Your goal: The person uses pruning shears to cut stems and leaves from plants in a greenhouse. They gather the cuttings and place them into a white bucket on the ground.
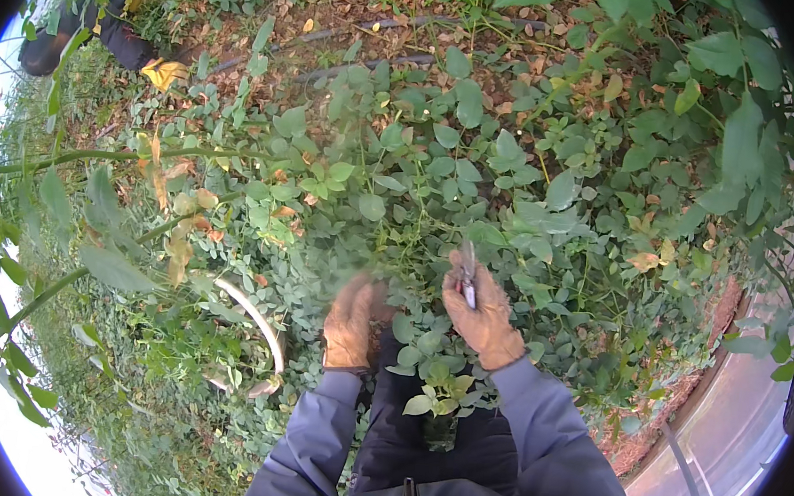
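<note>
My right hand, in a tan work glove, is shut on a pair of pruning shears. The blades point away from me, just over the foliage. To its left is my left hand, gloved alike, with its fingers bent among the leaves. Motion blur covers those fingertips, so whether they grip a stem cannot be told. Dense green shrubs, which look like rose bushes, surround both hands. A leafy shoot rises between my forearms, in front of my dark trousers.
A white curved rim or handle stands in the foliage on the left. Thorny-looking stems arch across that side. Another person's yellow glove shows at upper left. Dark hoses cross the leaf-littered soil. Plastic sheeting borders the right.
</note>
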Available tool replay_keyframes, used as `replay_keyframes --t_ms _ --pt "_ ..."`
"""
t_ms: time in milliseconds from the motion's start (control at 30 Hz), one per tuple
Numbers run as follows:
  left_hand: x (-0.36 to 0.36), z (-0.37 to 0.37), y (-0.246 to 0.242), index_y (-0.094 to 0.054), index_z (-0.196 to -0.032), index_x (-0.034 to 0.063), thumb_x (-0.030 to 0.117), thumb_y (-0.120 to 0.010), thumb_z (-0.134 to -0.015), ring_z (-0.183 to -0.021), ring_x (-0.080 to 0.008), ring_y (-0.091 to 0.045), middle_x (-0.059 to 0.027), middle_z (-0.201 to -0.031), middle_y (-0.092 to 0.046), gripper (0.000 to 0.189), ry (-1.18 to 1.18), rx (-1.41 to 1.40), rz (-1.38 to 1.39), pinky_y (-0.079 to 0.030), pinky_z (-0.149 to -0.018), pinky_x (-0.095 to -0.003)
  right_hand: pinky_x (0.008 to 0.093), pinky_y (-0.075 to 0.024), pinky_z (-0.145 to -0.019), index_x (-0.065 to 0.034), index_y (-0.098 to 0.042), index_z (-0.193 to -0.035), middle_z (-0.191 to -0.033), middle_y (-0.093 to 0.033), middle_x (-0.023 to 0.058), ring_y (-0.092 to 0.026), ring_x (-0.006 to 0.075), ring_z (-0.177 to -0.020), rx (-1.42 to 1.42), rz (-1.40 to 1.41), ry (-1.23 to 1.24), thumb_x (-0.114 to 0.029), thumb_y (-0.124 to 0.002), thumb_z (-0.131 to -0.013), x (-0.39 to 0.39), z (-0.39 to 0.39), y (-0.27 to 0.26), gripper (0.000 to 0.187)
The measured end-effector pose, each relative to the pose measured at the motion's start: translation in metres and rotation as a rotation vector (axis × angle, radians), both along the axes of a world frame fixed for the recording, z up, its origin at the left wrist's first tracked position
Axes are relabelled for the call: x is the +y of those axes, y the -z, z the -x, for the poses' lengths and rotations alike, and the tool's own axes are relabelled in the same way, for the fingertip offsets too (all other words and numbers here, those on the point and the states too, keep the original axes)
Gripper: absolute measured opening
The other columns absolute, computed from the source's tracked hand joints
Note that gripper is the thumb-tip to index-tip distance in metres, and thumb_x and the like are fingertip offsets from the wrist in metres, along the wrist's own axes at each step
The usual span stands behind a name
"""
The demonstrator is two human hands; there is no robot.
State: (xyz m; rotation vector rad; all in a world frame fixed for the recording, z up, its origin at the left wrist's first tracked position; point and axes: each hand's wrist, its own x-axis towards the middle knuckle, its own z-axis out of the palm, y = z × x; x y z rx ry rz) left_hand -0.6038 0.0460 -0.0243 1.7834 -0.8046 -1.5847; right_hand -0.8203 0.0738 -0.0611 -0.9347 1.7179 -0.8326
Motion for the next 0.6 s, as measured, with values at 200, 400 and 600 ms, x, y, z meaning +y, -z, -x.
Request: replay_keyframes --t_ms 200,400,600 --pt "0.037 -0.043 0.012 -0.056 -0.141 -0.0059 0.024 -0.057 -0.109 -0.113 -0.0299 -0.071 -0.0202 -0.128 -0.068 0.043 0.048 -0.138 0.017 -0.058 -0.101 -0.0396 0.0273 -0.0519 -0.075 -0.0064 -0.063 -0.137 -0.101 -0.068 0.0016 -0.06 0.0095 -0.084 -0.159 -0.113 -0.005 -0.01 -0.07 -0.095 0.023 0.035 -0.022 0.044" --pt "0.069 -0.026 -0.012 -0.063 -0.136 -0.0007 0.025 -0.058 -0.109 -0.114 -0.0244 -0.069 -0.016 -0.129 -0.069 0.038 0.138 -0.145 -0.013 -0.055 -0.102 -0.0351 0.0257 -0.0496 -0.072 -0.0054 -0.061 -0.139 -0.096 -0.062 -0.0006 -0.057 0.0084 -0.082 -0.198 -0.155 -0.013 -0.01 -0.07 -0.095 0.043 0.048 -0.035 0.045" --pt "0.076 -0.002 -0.059 -0.058 -0.141 -0.0037 0.027 -0.058 -0.109 -0.12 -0.0228 -0.067 -0.0142 -0.131 -0.068 0.044 0.053 0.149 -0.206 -0.053 -0.104 -0.0332 0.0297 -0.0516 -0.071 -0.0068 -0.061 -0.138 -0.093 -0.066 0.0011 -0.061 0.0115 -0.08 -0.684 -0.131 0.183 -0.01 -0.07 -0.094 0.051 0.027 -0.073 0.046"
